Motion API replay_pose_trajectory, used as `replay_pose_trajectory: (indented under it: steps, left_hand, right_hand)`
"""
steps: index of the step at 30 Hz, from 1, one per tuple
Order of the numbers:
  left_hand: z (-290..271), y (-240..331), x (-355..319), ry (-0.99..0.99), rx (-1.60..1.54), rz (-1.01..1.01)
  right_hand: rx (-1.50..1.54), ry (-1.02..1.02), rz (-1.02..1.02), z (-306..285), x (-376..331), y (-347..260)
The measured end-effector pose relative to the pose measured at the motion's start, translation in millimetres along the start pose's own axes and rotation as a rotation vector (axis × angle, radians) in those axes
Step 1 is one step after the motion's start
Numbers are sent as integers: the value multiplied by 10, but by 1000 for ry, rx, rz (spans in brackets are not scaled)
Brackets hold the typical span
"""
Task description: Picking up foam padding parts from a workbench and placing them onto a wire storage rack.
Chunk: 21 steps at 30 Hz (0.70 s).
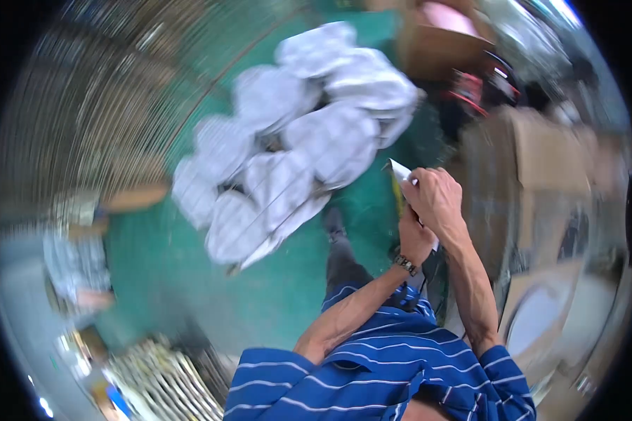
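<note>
A thin white piece (399, 170) was grasped by the right hand (437, 200), the left hand's (416, 237) grip could not be told, and steady, unbending support was probably needed.

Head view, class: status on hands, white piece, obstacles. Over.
Right hand gripping white flat piece. Left hand close by, grip unclear. White bundles piled on green floor ahead.

Green floor (154, 256), stacked brown sheets (84, 116) and cardboard boxes (555, 151) suggest a workshop.
</note>
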<state>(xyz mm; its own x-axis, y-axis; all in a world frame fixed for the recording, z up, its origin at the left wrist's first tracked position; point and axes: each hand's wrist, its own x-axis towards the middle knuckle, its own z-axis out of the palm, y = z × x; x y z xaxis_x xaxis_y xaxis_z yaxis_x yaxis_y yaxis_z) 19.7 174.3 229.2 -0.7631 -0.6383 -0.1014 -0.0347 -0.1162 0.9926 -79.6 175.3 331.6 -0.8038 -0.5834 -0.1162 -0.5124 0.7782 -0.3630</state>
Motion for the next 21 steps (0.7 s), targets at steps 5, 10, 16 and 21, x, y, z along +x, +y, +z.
replay_pose_trajectory:
  steps: [5, 10, 16, 21]
  left_hand:
    - [-1757, -18, 401, 350, -84, -149]
    - [-3246, 320, 523, 753, -289, -106]
    - [-4896, 149, 725, 1035, -526, -15]
    - [-6635, -74, 1204, 1246, -773, 27]
  right_hand:
    - [-89, -199, -504, 653, 467, -1859]
    - [-15, -46, -718, 776, 510, -3274]
    - [83, 7, -706, 754, 927, -3685]
    - [-86, -257, -539, 1173, 1079, -3058]
